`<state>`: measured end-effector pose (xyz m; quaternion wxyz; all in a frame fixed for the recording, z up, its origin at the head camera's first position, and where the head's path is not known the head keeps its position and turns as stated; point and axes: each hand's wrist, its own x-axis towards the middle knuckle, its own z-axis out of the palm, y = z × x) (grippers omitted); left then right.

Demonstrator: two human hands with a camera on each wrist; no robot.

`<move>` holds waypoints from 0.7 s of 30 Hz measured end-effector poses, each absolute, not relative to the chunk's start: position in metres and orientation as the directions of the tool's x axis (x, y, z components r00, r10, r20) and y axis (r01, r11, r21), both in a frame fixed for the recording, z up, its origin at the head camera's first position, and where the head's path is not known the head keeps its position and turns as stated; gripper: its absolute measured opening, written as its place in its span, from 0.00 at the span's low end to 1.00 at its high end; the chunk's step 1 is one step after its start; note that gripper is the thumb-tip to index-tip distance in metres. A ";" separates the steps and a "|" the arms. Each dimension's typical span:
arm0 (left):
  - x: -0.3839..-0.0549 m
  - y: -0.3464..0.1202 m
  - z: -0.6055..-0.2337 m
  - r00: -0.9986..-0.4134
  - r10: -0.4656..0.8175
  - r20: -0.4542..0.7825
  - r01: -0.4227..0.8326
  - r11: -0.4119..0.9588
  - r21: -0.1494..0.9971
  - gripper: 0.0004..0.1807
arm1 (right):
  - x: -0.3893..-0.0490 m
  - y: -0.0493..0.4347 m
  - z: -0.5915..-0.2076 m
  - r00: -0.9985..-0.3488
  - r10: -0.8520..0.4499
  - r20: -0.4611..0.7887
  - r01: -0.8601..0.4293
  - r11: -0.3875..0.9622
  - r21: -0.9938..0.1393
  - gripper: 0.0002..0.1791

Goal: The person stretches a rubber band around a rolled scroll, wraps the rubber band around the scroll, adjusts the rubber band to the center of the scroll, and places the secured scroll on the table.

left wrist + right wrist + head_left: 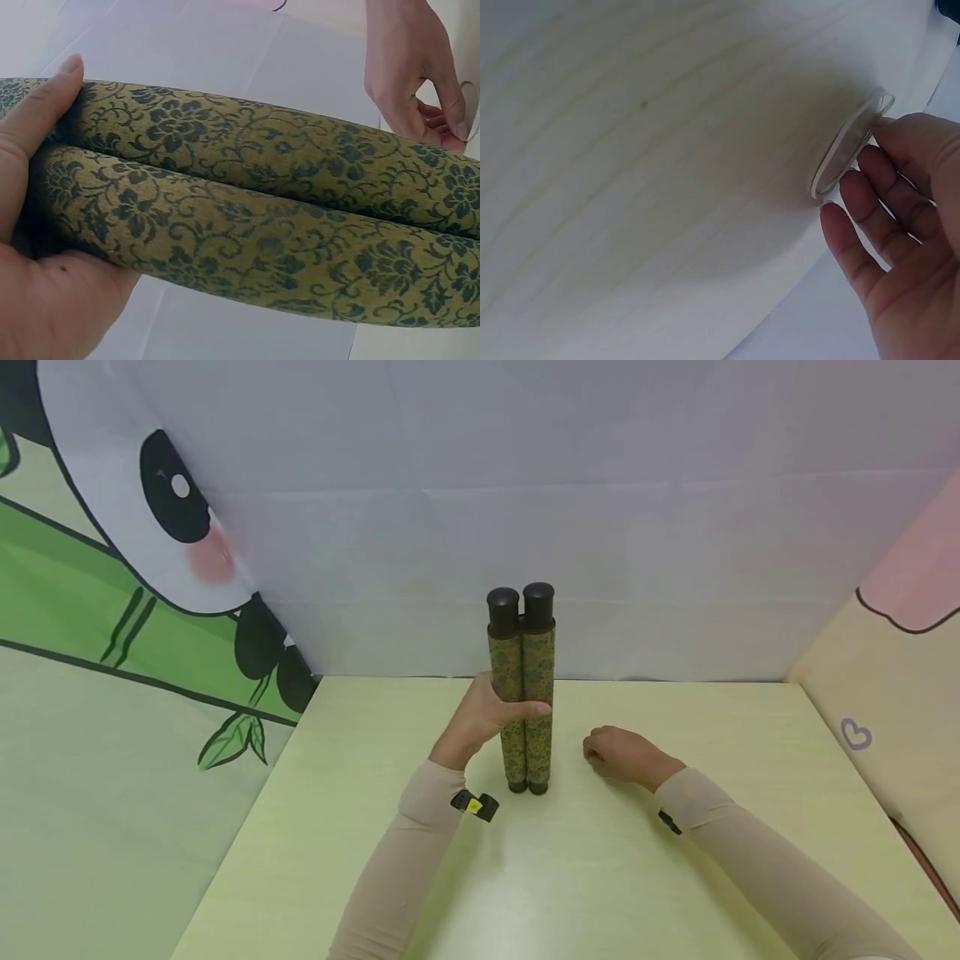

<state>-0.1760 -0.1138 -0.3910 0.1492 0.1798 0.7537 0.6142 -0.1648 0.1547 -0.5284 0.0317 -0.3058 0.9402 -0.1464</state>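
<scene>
Two slim scrolls [537,668] stand upright side by side, covered in olive-gold brocade with dark floral vines and capped by dark knobs. My left hand [486,714] grips both around the middle, its thumb laid across the front and its fingers hidden behind. In the left wrist view, the brocade rolls [247,202] lie against each other lengthwise. To their right, my right hand [624,754] is low over the table. Its thumb and fingertips pinch a thin, pale, see-through loop like a rubber band [831,150], seen in the right wrist view.
Beneath both hands is a pale yellow wood-grain table [525,893]. A grey-white backdrop [450,543] rises behind its far edge. Cartoon-printed sheets cover the sides, green [90,802] on the left and cream [892,727] on the right.
</scene>
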 end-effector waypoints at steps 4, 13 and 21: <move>-0.176 -0.109 -0.393 -0.889 0.459 0.012 0.107 0.180 0.978 0.25 | -0.169 0.156 -0.530 -0.809 -0.587 0.028 -0.576 0.782 -0.240 0.09; -0.175 -0.102 -0.397 -0.887 0.460 0.032 0.150 0.221 0.964 0.24 | -0.175 0.164 -0.529 -0.825 -0.565 0.029 -0.545 0.780 -0.307 0.10; -0.177 -0.099 -0.397 -0.895 0.444 0.031 0.153 0.242 0.958 0.26 | -0.185 0.176 -0.516 -0.893 -0.450 0.027 -0.384 0.727 -0.569 0.05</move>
